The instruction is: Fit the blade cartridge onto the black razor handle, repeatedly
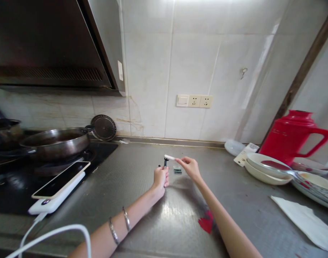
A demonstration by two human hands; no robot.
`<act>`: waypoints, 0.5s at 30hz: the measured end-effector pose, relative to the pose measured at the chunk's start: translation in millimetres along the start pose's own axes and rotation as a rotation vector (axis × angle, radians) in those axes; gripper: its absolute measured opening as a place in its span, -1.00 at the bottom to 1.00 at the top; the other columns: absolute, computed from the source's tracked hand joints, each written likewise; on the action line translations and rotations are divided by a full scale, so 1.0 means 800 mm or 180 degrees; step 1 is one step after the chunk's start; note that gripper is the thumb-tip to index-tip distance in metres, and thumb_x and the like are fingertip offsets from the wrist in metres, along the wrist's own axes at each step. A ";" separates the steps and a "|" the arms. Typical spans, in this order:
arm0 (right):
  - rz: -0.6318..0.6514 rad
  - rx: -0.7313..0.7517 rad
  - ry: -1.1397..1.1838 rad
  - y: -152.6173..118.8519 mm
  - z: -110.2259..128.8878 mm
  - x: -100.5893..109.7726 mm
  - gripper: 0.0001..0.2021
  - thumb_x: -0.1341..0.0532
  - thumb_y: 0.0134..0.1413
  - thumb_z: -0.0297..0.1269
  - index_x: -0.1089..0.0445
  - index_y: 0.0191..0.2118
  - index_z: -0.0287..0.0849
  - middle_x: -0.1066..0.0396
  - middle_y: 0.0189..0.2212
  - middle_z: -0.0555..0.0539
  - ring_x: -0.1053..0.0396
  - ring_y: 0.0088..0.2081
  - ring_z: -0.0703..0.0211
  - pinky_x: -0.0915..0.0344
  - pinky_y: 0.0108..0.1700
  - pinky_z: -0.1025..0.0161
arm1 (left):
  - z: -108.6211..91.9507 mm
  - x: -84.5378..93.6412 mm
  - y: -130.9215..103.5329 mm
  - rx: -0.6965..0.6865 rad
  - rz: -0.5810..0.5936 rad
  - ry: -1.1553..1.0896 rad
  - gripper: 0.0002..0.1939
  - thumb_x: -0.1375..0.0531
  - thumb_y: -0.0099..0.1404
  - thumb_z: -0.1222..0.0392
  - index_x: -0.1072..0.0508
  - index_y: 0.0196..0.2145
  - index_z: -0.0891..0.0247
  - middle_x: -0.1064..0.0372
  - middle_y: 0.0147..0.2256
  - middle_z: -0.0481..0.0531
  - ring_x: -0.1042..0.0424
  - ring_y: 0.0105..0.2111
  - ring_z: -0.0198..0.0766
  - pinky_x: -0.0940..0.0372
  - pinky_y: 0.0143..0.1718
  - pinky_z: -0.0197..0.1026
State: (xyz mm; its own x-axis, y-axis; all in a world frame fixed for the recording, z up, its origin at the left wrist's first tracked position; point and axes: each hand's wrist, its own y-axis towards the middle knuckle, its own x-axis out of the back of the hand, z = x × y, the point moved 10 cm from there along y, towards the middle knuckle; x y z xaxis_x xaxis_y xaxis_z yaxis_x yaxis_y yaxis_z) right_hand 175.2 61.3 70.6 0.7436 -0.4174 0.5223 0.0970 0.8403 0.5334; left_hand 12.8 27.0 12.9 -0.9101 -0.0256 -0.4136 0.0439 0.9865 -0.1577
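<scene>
My left hand is closed around a slim black object that points upward, its kind too small to make out. Between the fingertips of my right hand is a short white stick. The stick's far end meets or overlaps the top of the black object; whether they touch is unclear. Just behind and between my hands, a small clear packet with dark green bands lies on the metal counter.
Left, a phone rests on a white power bank with a cable, near a steel pan. Right stand a red thermos, stacked bowls and a white napkin. A red heart-shaped piece lies near my right forearm.
</scene>
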 end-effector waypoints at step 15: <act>0.0035 -0.0096 0.0138 -0.003 -0.002 -0.007 -0.37 0.01 -0.16 0.33 -0.41 -0.60 -0.21 -0.32 -0.67 -0.02 -0.23 -0.54 0.24 -0.06 -0.51 0.36 | -0.004 -0.002 -0.001 -0.0156 0.0044 0.0176 -0.79 -0.17 0.07 0.10 -0.23 -0.46 0.27 0.07 -0.71 -0.27 0.16 -0.82 -0.58 0.31 -0.78 -0.39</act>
State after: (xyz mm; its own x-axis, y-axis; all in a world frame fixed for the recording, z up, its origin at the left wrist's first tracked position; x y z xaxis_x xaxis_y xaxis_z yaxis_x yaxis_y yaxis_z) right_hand 171.4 62.5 65.6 0.7726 -0.3934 0.4983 0.1083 0.8550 0.5071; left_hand 12.9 26.8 16.3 -0.9310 -0.0042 -0.3651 0.0377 0.9935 -0.1075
